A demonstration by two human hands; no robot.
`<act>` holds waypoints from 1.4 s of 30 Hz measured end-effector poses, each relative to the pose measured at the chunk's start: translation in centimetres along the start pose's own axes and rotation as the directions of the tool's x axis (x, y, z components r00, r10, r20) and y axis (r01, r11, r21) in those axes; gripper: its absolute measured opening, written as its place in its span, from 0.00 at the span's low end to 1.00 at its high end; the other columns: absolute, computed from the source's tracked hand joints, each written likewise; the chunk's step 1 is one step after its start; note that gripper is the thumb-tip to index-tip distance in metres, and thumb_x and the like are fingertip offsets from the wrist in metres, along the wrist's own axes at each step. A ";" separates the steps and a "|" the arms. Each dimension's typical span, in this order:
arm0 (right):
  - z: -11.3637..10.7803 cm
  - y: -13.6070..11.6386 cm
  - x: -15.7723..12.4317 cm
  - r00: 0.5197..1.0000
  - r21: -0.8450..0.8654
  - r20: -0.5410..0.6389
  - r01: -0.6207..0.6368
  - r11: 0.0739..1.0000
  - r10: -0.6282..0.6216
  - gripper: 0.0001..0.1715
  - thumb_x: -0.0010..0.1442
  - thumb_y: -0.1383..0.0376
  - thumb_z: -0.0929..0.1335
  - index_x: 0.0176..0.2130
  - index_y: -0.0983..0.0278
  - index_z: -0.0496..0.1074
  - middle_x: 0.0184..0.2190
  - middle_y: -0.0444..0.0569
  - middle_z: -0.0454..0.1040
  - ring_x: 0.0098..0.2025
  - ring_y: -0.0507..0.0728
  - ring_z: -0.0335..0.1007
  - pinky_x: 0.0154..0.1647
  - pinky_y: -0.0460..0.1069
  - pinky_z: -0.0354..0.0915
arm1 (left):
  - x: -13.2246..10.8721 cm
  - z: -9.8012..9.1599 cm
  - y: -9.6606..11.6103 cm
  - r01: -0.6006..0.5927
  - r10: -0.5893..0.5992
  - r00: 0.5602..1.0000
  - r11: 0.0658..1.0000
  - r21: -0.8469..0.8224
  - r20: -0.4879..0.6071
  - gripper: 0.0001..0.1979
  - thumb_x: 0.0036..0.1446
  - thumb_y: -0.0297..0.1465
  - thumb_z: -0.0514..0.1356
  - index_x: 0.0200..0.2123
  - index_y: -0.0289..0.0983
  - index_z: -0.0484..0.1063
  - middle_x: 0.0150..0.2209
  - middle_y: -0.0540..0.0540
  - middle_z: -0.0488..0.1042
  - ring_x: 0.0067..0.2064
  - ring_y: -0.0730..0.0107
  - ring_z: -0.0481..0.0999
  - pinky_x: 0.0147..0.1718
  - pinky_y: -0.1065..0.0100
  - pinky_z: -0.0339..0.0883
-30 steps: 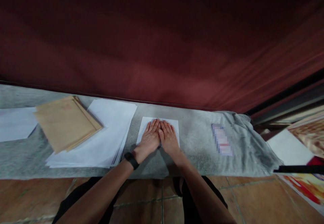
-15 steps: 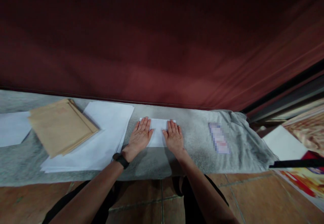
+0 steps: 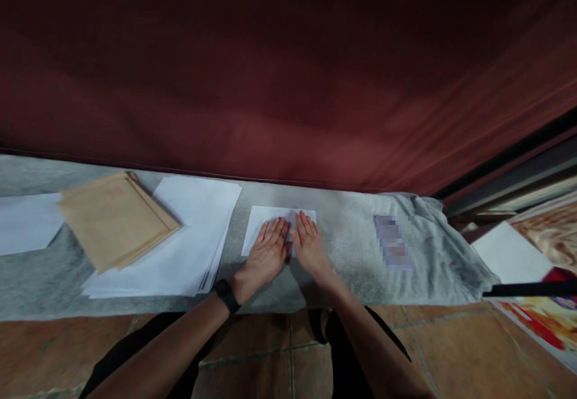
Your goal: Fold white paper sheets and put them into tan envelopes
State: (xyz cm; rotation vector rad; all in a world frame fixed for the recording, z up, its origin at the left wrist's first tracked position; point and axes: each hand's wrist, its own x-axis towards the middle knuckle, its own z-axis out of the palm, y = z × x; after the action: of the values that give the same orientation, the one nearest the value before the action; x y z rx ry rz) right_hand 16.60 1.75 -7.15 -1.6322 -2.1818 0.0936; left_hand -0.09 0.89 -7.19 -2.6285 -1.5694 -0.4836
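Observation:
A folded white sheet of paper (image 3: 261, 221) lies on the grey cloth (image 3: 347, 249) straight ahead of me. My left hand (image 3: 267, 253) rests flat on it, fingers stretched out and together. My right hand (image 3: 309, 246) lies flat beside it on the same sheet, fingers out, the two hands almost touching. A black watch band sits on my left wrist. Neither hand holds anything.
To the left lie a stack of white sheets (image 3: 180, 255) and brown envelopes (image 3: 115, 216) on top, with another white sheet (image 3: 24, 231) at the far left. A small printed card (image 3: 393, 241) lies to the right. A dark red curtain (image 3: 288, 74) hangs behind. Tiled floor below.
My hands slid apart across the folded sheet half a second ago and have now come back together near its middle.

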 end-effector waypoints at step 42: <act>0.8 -0.8 0.5 0.998 -0.145 0.056 0.032 0.989 -0.024 0.32 0.76 0.57 0.56 0.73 0.67 0.57 0.73 0.60 0.56 0.74 0.64 0.52 0.73 0.64 0.50 | -0.6 -0.5 -2.5 0.102 -0.099 0.989 0.995 -0.022 0.110 0.30 0.72 0.36 0.43 0.73 0.34 0.54 0.74 0.38 0.56 0.75 0.60 0.51 0.73 0.51 0.43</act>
State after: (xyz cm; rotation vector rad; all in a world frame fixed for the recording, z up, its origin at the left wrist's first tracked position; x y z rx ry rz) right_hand 15.51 2.09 -7.56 -1.6945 -2.3000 -0.0315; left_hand -2.62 1.45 -7.16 -2.6483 -1.7458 -0.3748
